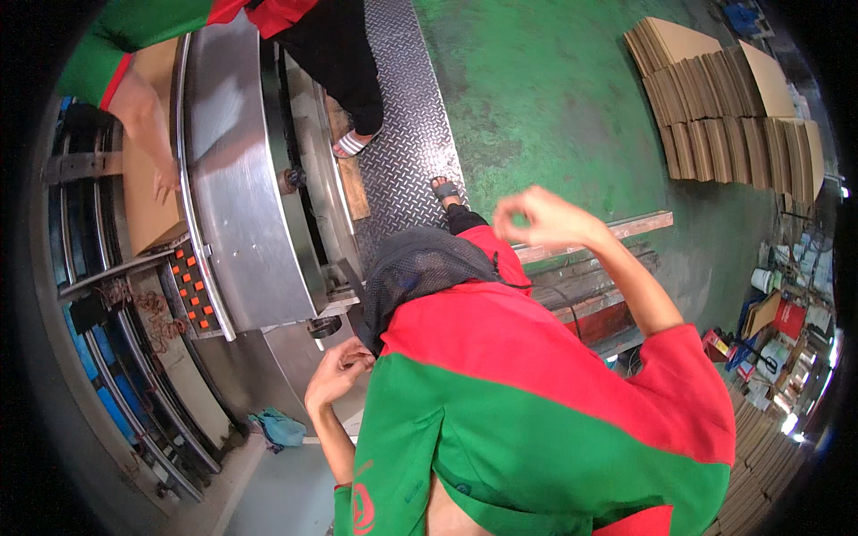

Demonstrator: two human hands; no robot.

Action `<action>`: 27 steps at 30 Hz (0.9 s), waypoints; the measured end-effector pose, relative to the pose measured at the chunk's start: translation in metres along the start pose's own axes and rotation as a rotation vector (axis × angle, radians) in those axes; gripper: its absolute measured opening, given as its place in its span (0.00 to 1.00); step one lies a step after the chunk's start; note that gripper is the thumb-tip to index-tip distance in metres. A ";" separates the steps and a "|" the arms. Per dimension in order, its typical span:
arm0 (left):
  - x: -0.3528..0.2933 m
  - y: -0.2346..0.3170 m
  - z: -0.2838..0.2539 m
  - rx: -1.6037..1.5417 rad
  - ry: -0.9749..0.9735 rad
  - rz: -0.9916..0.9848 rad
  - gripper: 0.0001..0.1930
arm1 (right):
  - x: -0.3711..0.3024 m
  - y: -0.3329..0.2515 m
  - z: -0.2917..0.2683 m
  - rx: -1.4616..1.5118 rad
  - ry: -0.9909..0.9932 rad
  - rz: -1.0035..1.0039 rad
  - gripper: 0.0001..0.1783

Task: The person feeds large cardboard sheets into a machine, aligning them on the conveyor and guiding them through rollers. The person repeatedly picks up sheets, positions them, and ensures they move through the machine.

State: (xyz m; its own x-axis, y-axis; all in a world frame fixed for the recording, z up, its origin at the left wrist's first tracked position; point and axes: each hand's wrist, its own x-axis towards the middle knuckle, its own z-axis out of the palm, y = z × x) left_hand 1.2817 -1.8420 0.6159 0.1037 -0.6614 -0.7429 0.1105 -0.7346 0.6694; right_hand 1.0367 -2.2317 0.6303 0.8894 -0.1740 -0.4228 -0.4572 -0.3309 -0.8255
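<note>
Overhead, a co-worker's raised hand pinches its fingers together near flattened brown cartons; my own fingers are out of view.

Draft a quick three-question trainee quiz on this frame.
1. True or false: the right hand is raised, with thumb and forefinger pinched together.
2. What does the co-worker's hand rest on? A) a cardboard sheet B) an orange-button panel C) a blue cloth
3. Fill in: the flat cardboard stacks lie on the ___ floor.
Key: 1 true; 2 A; 3 green.
</note>
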 end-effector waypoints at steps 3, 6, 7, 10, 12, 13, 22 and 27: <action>0.010 0.010 -0.012 0.187 0.061 -0.037 0.14 | -0.040 0.024 0.037 -0.040 -0.270 0.037 0.14; 0.042 0.027 -0.021 0.532 0.314 0.052 0.14 | -0.061 0.037 0.070 -0.125 -0.119 0.012 0.14; 0.059 0.035 -0.021 0.605 0.428 0.105 0.15 | -0.063 0.040 0.075 -0.080 -0.142 0.062 0.13; 0.112 0.068 -0.019 0.236 0.326 0.231 0.19 | -0.057 0.041 0.076 -0.003 -0.231 0.152 0.13; 0.143 0.087 -0.012 -0.028 0.071 0.231 0.21 | -0.053 0.038 0.071 -0.016 -0.300 0.173 0.13; 0.156 0.093 -0.007 -0.143 -0.084 0.217 0.21 | -0.051 0.036 0.069 -0.016 -0.343 0.180 0.13; 0.169 0.100 0.019 -0.061 -0.333 0.274 0.21 | -0.044 0.033 0.047 -0.009 -0.118 0.119 0.13; 0.159 0.099 0.028 -0.012 -0.234 0.324 0.20 | -0.015 0.028 0.054 0.006 0.184 0.071 0.16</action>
State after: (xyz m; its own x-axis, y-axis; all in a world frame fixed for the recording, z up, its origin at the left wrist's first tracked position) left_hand 1.2810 -2.0243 0.5637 -0.0929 -0.8764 -0.4725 0.1204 -0.4810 0.8684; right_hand 1.0109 -2.1884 0.5934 0.8388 -0.3634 -0.4055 -0.5185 -0.3059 -0.7985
